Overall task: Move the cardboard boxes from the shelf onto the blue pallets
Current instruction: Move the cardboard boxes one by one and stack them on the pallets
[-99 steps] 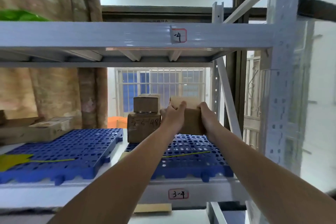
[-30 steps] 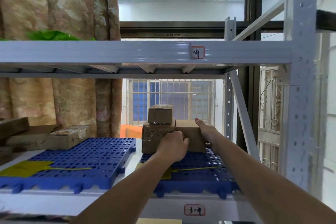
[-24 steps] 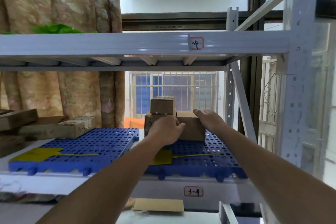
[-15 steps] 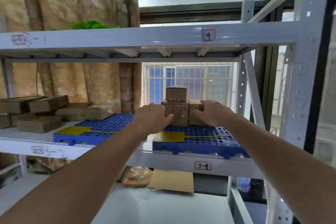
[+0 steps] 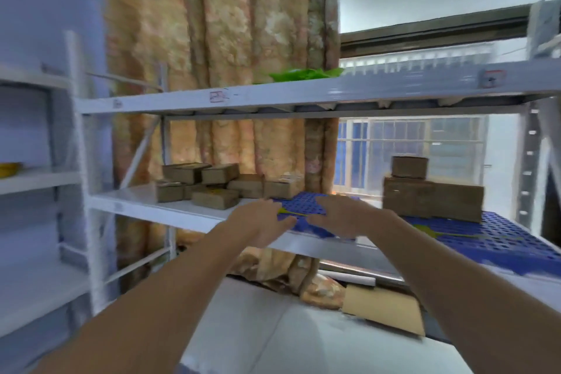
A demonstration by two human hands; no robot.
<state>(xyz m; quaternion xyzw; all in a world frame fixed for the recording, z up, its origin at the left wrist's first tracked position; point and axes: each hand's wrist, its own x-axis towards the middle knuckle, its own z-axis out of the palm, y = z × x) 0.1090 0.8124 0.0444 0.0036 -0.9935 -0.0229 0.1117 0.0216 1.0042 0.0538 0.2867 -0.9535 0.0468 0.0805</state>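
Boxes (image 5: 212,185) lie heaped on the bare shelf (image 5: 170,209) at ten o'clock of both hands. Left hand (image 5: 261,223) and right hand (image 5: 343,215) hover empty, fingers relaxed. A hasty grab could topple the heap; pallet (image 5: 501,240) at three o'clock.

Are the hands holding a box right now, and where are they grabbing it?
No, nothing is held. The left hand and right hand are both empty with loose fingers, in front of the blue plastic pallet.

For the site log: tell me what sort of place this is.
Probably a small storeroom or warehouse: metal shelving with hand-labelled bays, small cardboard boxes stacked on a shelf, and blue plastic pallets for stock.
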